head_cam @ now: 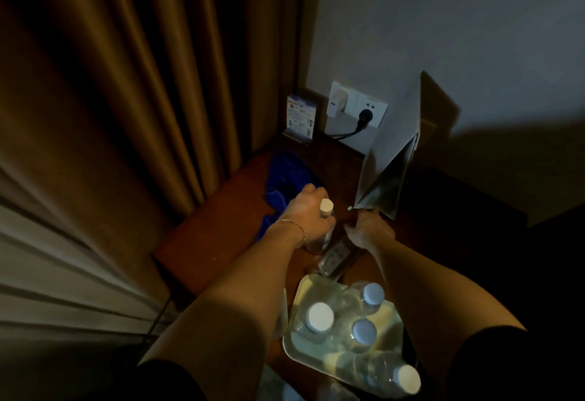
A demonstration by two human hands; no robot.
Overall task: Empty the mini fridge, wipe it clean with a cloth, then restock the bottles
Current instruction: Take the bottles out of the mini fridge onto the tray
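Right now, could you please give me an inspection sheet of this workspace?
Surface: dark wooden table, dimly lit.
Job's things: blue cloth lying at the back; one bottle upright; four capped bottles on a pale tray.
Clutter: folded card standing upright; leaflet stand by the wall.
Hands: left hand grips the bottle; right hand at the card's lower corner, grip unclear.
Cables: black plug and white adapter in the wall socket.
Surroundings: brown curtain, grey wall; no fridge in view.
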